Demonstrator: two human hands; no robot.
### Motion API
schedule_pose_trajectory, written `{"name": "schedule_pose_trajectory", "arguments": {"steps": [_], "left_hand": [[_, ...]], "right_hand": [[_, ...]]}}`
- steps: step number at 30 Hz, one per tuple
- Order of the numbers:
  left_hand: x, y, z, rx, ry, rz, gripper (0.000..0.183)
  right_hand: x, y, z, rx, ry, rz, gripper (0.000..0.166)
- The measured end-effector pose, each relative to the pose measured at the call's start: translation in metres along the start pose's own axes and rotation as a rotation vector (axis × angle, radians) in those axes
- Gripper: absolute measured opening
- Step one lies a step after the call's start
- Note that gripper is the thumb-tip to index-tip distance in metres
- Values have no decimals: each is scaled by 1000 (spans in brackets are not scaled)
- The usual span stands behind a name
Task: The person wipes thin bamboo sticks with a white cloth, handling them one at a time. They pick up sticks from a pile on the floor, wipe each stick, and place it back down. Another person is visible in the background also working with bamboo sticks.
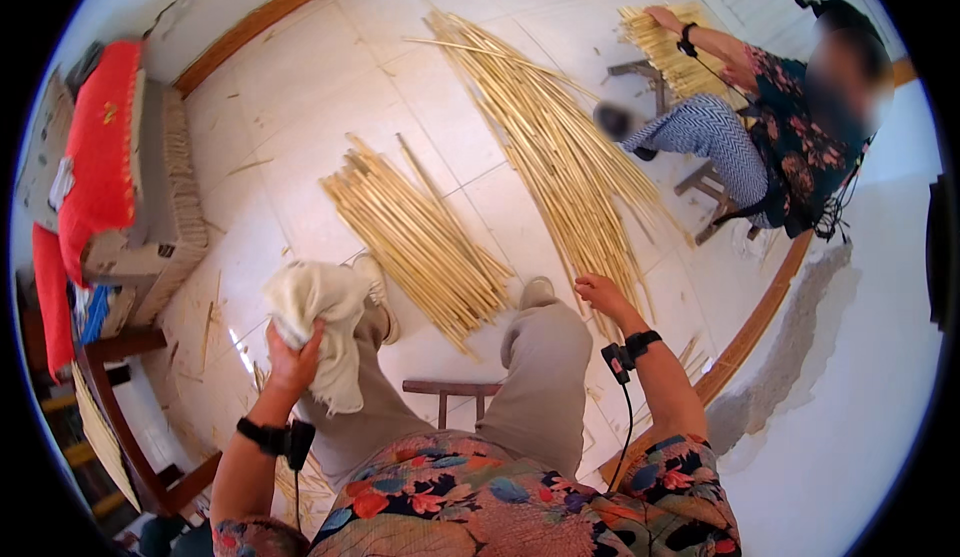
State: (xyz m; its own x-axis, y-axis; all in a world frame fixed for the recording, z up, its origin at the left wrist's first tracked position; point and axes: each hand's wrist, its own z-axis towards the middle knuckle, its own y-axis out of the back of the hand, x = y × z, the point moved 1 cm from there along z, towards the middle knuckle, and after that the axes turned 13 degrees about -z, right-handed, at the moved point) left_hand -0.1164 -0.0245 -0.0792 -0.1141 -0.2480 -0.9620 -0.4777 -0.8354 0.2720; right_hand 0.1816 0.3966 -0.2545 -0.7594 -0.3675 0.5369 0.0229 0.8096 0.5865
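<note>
My left hand (296, 358) grips a crumpled cream cloth (319, 294), which hangs over my left thigh. Out past my right knee, my right hand (604, 294) has its fingers curled at the near end of a long spread of straw-coloured stalks (562, 159) lying on the floor. Whether a stalk is between those fingers is hard to make out. In front of my feet lies a shorter bundle of cut stalks (427, 246), roughly side by side, with one darker stalk along its right side.
A co-worker (802, 129) sits at the right with a hand on a stalk mat (667, 39) over a low stand. A wooden stool (450, 387) shows between my legs. At left stands a sofa (169, 159) with a red cloth (105, 137). Stalk scraps litter the tiles.
</note>
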Motion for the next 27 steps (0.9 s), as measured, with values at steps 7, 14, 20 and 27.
{"name": "schedule_pose_trajectory", "arguments": {"steps": [7, 14, 20, 27], "left_hand": [[70, 47, -13, 246, -331, 610, 57], [64, 65, -25, 422, -508, 856, 47], [37, 55, -17, 305, -169, 688, 49], [30, 51, -10, 502, -681, 1135, 28]], "right_hand": [[-63, -21, 66, -112, -8, -345, 28], [-87, -59, 103, -154, -201, -365, 24], [-117, -95, 106, -172, -392, -390, 33], [-123, -111, 118, -425, -357, -532, 25]]}}
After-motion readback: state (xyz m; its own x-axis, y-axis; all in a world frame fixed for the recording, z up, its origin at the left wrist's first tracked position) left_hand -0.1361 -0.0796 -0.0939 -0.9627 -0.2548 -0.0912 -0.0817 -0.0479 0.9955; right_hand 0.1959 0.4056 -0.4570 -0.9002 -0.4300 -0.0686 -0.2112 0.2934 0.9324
